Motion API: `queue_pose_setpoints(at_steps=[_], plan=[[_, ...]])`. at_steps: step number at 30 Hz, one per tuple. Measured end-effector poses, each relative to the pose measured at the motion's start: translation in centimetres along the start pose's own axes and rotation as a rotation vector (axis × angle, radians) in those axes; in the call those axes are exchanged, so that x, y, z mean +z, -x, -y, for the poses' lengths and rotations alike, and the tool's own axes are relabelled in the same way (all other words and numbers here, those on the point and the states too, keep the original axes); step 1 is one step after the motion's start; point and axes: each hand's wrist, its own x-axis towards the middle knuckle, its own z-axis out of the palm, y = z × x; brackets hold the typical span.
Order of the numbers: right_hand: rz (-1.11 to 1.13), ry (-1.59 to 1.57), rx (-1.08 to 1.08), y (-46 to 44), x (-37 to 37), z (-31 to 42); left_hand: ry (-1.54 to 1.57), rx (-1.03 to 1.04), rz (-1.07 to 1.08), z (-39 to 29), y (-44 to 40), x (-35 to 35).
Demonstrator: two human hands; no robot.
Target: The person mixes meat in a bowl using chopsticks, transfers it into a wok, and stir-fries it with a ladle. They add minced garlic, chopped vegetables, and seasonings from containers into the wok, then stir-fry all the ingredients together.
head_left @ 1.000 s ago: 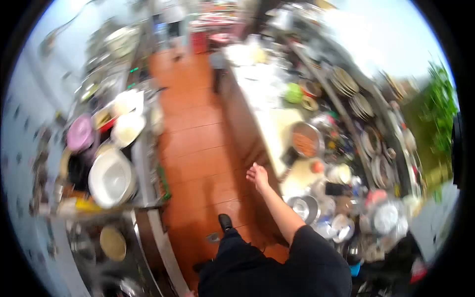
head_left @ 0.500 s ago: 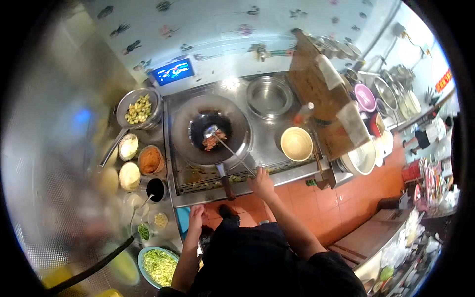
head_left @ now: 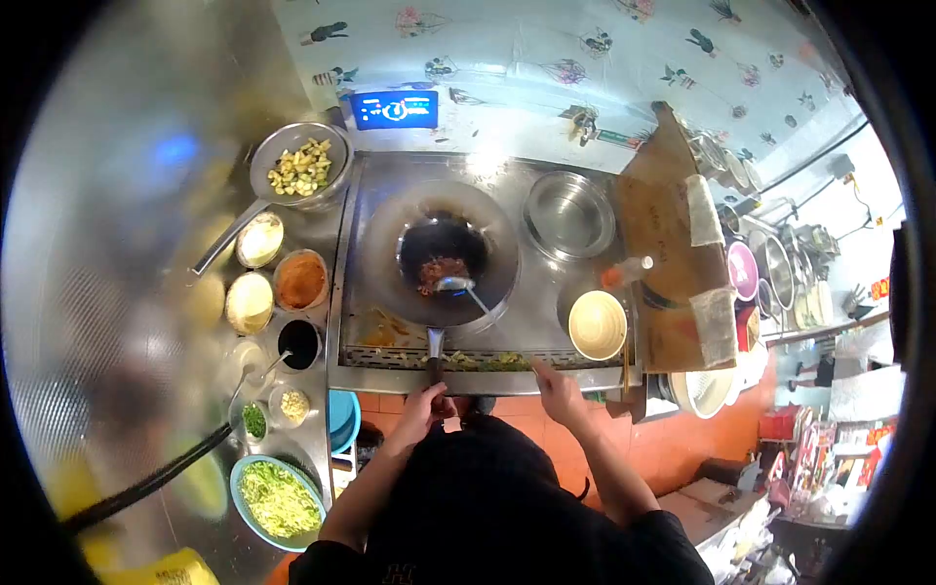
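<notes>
While the right hand (head_left: 562, 398) clenches the ladle (head_left: 454, 284), left hand (head_left: 421, 409) curled at the wok handle (head_left: 435, 365), grip unclear.

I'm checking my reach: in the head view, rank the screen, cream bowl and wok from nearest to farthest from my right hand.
1. Cream bowl, ahead, slightly right.
2. Wok, ahead to the left.
3. Screen, far left, by the wall.
</notes>
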Motion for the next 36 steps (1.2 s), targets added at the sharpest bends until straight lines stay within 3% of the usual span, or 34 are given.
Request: queue_pose_setpoints(at_steps=[2,5,6,9,15,16,19,22,25,27,28,30,33,36], plan=[[0.008,-0.064,-0.076,-0.1,0.4,-0.9,-0.034,0.143,-0.057,-0.7,1.9,0.8],[-0.047,0.034,-0.219,-2.0,3.5,-4.0,-0.147,0.116,-0.094,-0.2,2.6,0.6],[-0.022,0.101,-0.132,-3.0,4.1,-3.4,-0.132,0.121,-0.102,0.3,2.9,0.3],[-0.135,0.070,-0.186,-6.6,6.6,-4.6,-0.081,0.133,-0.115,1.5,3.5,-0.4],[-0.139,-0.071,-0.052,-8.8,1.8,-4.0,-0.001,0.164,-0.112,3.4,6.5,-4.8],[-0.187,-0.126,-0.112,-9.5,2.4,-5.1,-0.020,0.186,-0.150,4.4,6.6,-6.7],[-0.135,-0.433,0.028,-10.8,5.8,-6.4,-0.160,0.251,-0.333,5.3,7.8,-9.5],[-0.039,-1.048,0.441,-8.6,8.3,-2.4,-0.328,0.231,-0.403,9.0,7.8,-17.2],[0.208,-1.318,0.502,-7.6,7.4,-2.4,-0.419,0.173,-0.442,12.2,9.0,-21.7],[0.034,-0.912,0.436,-8.4,6.9,-0.5,-0.472,0.150,-0.441,15.0,10.0,-24.8],[-0.050,-0.711,0.403,-9.0,6.5,0.3,-0.578,0.237,-0.422,17.5,9.8,-27.2],[-0.133,-0.297,0.180,-11.9,7.1,-1.5,-0.754,0.283,-0.409,20.4,10.4,-30.6],[-0.233,0.007,-0.064,-14.6,7.2,-0.2,-0.980,0.217,-0.421,22.9,11.0,-33.4],[-0.127,0.103,-0.021,-13.4,6.6,3.1,-1.132,0.175,-0.415,24.1,11.3,-35.8]])
